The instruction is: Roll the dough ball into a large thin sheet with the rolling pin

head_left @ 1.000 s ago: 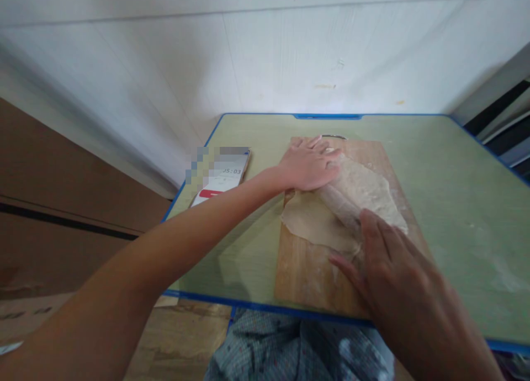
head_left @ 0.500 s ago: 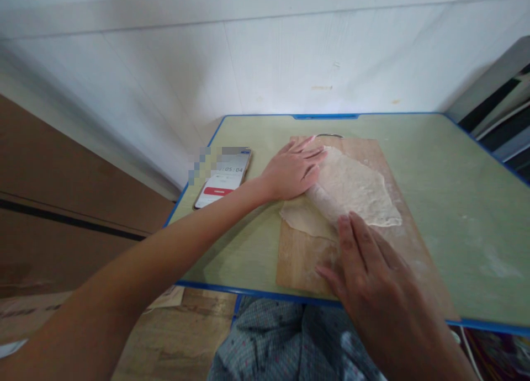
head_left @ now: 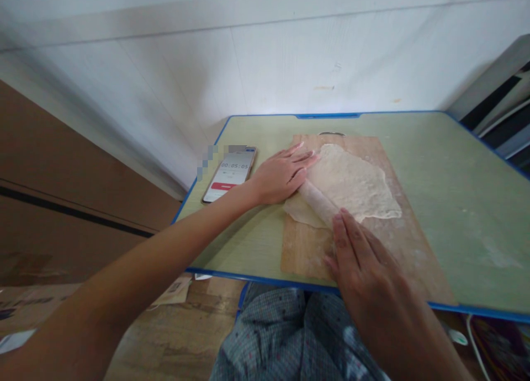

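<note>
A pale, floury rolling pin (head_left: 318,201) lies slantwise across a thin sheet of dough (head_left: 351,176) on a wooden board (head_left: 306,251). My left hand (head_left: 281,174) rests over the pin's far end, palm down, its fingers stretched out and spread. Over the near end lies my right hand (head_left: 364,265), with its fingers extended and its thumb apart. Both hands press on the pin without wrapping round it, and they hide its ends. Dough shows on both sides of the pin, with the larger part to the right.
A phone (head_left: 229,174) showing a running timer lies left of the board on the green, blue-edged table (head_left: 464,204). The white wall (head_left: 281,66) rises behind the table. Brown cardboard (head_left: 74,204) stands at left, and a cable (head_left: 472,337) hangs below the right front edge.
Both hands and the rolling pin have moved a little to the left over the dough. More of the pin and of the dough to its right now shows. The view has shifted slightly.
</note>
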`<state>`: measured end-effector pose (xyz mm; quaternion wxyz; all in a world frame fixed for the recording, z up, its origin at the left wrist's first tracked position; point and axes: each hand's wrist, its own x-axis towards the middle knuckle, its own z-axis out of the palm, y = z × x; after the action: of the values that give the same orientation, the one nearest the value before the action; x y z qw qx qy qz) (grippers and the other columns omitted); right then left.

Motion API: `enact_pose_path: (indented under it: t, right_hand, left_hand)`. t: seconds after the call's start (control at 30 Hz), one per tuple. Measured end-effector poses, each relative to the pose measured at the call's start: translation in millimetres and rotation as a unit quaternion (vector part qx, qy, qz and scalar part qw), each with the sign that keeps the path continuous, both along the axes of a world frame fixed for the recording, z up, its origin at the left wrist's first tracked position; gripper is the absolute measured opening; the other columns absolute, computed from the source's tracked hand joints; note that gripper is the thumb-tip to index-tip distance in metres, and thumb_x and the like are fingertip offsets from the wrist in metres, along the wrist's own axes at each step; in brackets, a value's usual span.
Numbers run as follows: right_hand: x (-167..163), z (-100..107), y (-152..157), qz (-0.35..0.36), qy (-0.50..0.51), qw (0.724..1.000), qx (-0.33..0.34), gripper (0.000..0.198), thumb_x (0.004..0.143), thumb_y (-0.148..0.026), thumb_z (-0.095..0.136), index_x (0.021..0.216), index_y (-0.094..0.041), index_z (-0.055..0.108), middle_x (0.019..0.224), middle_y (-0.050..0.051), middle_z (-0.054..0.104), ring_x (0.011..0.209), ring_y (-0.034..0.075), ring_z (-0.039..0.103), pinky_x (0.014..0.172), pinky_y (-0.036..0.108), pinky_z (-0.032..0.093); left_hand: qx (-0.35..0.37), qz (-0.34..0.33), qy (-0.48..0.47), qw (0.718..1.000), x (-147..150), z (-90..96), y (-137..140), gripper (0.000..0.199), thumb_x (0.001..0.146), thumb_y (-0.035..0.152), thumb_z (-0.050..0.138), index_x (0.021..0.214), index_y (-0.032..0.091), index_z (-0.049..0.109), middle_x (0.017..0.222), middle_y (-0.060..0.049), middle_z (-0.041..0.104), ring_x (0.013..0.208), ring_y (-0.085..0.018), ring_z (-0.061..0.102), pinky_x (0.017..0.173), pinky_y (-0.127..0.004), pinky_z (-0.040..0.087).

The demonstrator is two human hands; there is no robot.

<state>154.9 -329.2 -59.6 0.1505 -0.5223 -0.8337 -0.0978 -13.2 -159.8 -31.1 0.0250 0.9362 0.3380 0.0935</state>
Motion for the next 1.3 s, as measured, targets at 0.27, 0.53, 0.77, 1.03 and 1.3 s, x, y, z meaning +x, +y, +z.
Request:
enact_pose_path:
  t: [0.27,0.53,0.77,1.03,1.3]
  right_hand:
    - [-7.8,8.6,0.8,0.006,-0.046,0.999,0.019,0.046,0.085,-0.008,0.03,0.125,-0.001,0.05,0.129,0.026,0.05,0.115,0.035,0.052,0.081,0.05,0.054]
    - [-16.6,14.5,-7.1,-0.009,-0.043,0.998,0.054,0.048,0.075,0.002,0.035,0.119,-0.001,0.055,0.128,0.023,0.053,0.11,0.032,0.056,0.079,0.047,0.055]
    - [7.1,15.9,0.4,0.023,0.0,0.999,0.036,0.054,0.075,0.002,0.038,0.128,-0.005,0.046,0.127,0.017,0.055,0.107,0.028,0.056,0.081,0.043,0.055]
    - [47.8,39.9,30.2,0.11,-0.031,0.992,0.048,0.051,0.081,0.0,0.032,0.13,-0.008,0.045,0.118,0.014,0.061,0.104,0.025,0.058,0.084,0.04,0.053]
    - [98.0,47.2,73.1,0.158,-0.034,0.987,0.026,0.036,0.091,-0.017,0.039,0.123,-0.01,0.053,0.111,0.013,0.064,0.1,0.024,0.059,0.082,0.039,0.051]
  left_hand:
    - [-0.013,0.013,-0.017,1.0,-6.9,-4.1,-6.0,0.053,0.092,0.023,0.017,0.137,0.004,0.035,0.145,-0.009,0.035,0.139,-0.015,0.017,0.114,-0.032,0.016]
    - [-0.011,0.045,-0.049,0.998,-18.3,-6.8,-21.6,0.052,0.092,0.024,0.019,0.137,0.005,0.036,0.145,-0.008,0.036,0.138,-0.016,0.019,0.114,-0.033,0.018]
    - [0.011,0.039,-0.074,0.996,-22.0,-9.2,-24.1,0.051,0.093,0.025,0.019,0.134,0.003,0.04,0.143,-0.012,0.039,0.136,-0.018,0.025,0.113,-0.037,0.021]
    - [0.031,0.002,-0.071,0.997,-35.4,-11.3,-23.7,0.05,0.094,0.044,0.031,0.126,0.01,0.047,0.133,-0.014,0.049,0.124,-0.022,0.042,0.104,-0.039,0.035]
    - [0.111,0.008,0.047,0.993,-19.1,15.7,-39.8,0.029,0.087,0.038,0.05,0.097,0.011,0.054,0.113,-0.015,0.059,0.11,-0.027,0.052,0.096,-0.043,0.041]
